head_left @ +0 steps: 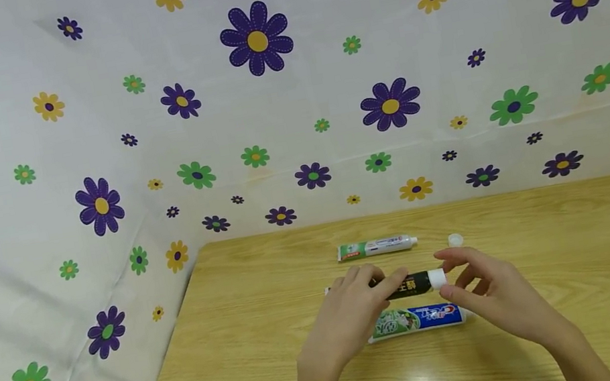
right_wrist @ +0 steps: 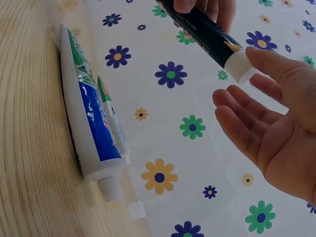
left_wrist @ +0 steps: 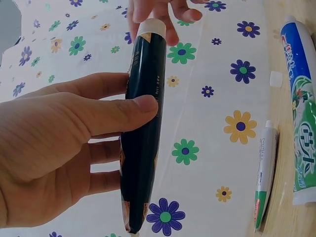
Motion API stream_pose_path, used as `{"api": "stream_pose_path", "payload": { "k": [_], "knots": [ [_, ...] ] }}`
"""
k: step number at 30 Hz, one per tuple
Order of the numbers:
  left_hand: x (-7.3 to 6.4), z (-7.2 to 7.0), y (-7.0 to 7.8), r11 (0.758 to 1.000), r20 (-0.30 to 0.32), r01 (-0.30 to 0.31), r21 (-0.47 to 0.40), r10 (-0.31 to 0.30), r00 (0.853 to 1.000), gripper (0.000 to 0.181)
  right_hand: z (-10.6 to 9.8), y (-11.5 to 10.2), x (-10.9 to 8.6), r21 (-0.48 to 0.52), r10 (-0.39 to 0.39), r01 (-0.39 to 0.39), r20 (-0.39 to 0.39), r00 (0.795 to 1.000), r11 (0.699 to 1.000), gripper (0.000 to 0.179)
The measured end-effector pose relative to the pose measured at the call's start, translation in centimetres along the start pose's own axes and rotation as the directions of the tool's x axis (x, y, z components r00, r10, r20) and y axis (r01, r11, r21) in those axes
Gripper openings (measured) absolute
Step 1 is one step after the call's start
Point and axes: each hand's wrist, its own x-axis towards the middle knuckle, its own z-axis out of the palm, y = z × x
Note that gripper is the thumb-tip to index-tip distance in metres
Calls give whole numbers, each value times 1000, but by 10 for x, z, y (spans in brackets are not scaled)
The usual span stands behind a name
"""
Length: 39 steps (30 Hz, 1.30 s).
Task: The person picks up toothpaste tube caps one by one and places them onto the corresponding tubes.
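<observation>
My left hand [head_left: 347, 316] grips a black toothpaste tube [left_wrist: 143, 113], thumb across its front and fingers behind. The tube's white cap [right_wrist: 239, 65] points toward my right hand [head_left: 497, 293]. That hand's thumb is right at the cap's edge, and its other fingers are spread loosely around the cap end without closing on it. Below the held tube in the head view lies a blue-and-green toothpaste tube [head_left: 419, 319], partly covered by the hands. Beyond it is a smaller white-and-green toothpaste tube [head_left: 377, 246] with a narrow white nozzle.
A loose white cap [head_left: 456, 239] lies on the wooden table [head_left: 601, 274], right of the smaller tube. A white cloth with printed flowers [head_left: 322, 78] hangs behind the table and along its left side.
</observation>
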Motion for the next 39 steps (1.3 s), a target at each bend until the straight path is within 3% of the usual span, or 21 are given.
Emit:
{"api": "stream_pose_path", "payload": {
  "k": [4, 15, 30, 39],
  "knots": [
    [0, 0, -1, 1000, -10, -1, 1, 1, 1000, 51, 1, 1, 0, -1, -66, 66, -9, 998, 998, 35],
    [5, -9, 0, 1000, -46, -23, 16, 23, 999, 50, -3, -6, 4, -67, -135, 131, -62, 989, 989, 28],
    [0, -8, 3, 1000, -33, -6, -7, 5, 999, 54, -1, -7, 0, -13, -14, 14, -2, 1000, 1000, 22],
    [3, -9, 5, 1000, -45, -28, 5, 28, 999, 56, -9, -5, -1, -51, -82, 82, 5, 997, 995, 43]
  ]
}}
